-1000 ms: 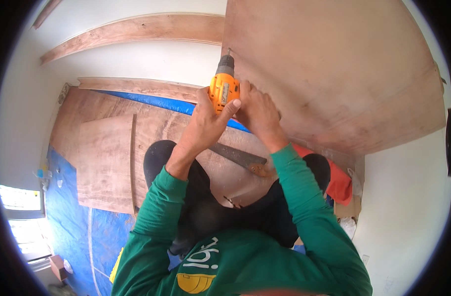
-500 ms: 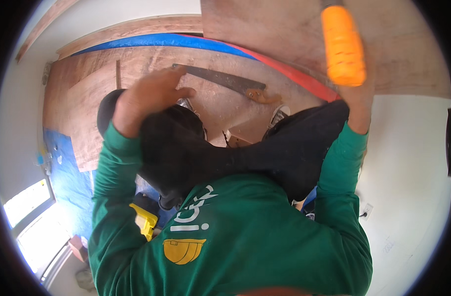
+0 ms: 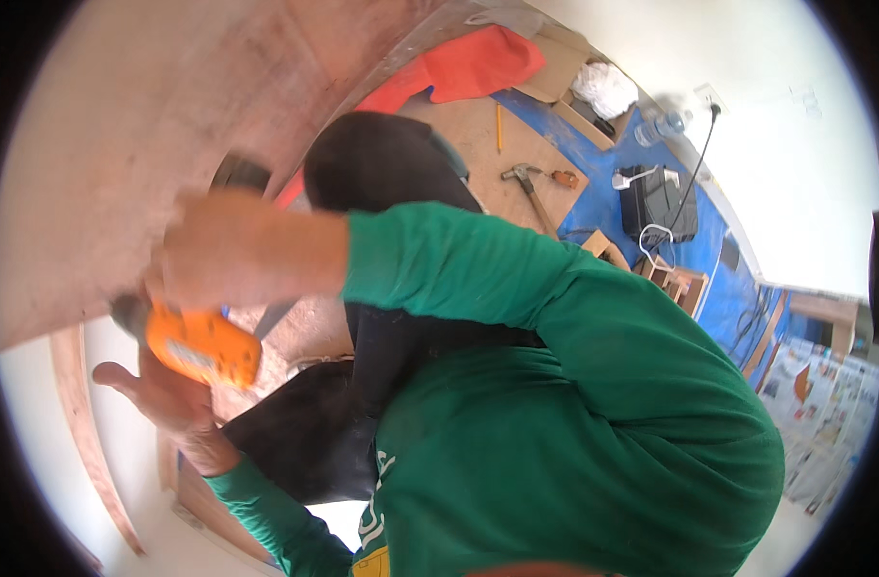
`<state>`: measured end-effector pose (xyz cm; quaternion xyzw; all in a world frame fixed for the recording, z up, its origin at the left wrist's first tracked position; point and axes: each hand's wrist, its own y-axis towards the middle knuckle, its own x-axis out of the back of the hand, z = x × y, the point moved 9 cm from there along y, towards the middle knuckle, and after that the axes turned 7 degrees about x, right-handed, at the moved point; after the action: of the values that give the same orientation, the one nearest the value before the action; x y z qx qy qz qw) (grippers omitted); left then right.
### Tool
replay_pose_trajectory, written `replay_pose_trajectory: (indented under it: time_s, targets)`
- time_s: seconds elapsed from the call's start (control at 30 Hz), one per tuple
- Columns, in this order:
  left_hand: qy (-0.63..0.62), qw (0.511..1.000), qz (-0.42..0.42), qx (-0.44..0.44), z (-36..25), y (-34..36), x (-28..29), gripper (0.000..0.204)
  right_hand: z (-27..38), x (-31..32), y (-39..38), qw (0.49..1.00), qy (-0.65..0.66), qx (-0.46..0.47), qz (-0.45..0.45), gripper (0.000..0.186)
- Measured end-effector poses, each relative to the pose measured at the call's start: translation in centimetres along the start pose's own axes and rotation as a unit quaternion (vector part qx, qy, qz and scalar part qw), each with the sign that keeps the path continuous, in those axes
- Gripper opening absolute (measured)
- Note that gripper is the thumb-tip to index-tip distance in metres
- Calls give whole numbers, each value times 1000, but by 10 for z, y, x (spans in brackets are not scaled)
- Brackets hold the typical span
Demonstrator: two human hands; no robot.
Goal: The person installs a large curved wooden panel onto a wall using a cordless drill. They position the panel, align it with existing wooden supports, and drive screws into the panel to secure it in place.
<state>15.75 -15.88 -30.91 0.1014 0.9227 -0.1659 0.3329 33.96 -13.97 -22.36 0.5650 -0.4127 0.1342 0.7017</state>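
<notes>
My right hand (image 3: 252,252), blurred by motion, is wrapped round the handle of an orange cordless drill (image 3: 204,348). The drill's dark battery (image 3: 239,175) sticks out past the hand, and its dark chuck (image 3: 128,313) points left toward the lower edge of a large wooden panel (image 3: 151,144). Just below the drill is my left hand (image 3: 170,396), open, with its thumb spread away. Some of its fingers are hidden behind the drill body, and I cannot tell whether they touch it. Part of a grey saw blade (image 3: 274,317) shows beyond the drill.
On a board past my right knee lie a hammer (image 3: 532,197) and a yellow pencil (image 3: 499,127). Red cloth (image 3: 488,65), a cardboard box (image 3: 555,62), a plastic bottle (image 3: 659,127) and a black case (image 3: 663,207) with cables are farther right. Printed sheets (image 3: 815,423) cover the far right floor.
The view has swung round toward the right side of the room. My right hand has brought the drill across to the left, and my left hand is now close below it.
</notes>
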Motion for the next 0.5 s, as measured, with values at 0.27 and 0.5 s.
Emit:
replay_pose_trajectory:
  time_s: [0.27, 0.5]
  targets:
    - [110, 971, -207, -49, 28, 5, 47, 33, -39, 68, -88, 978, 129, -83, -143, 56]
    - [175, 934, -311, 25, 43, -20, 89, 55, -130, 184, -486, 794, -142, -574, 138, 33]
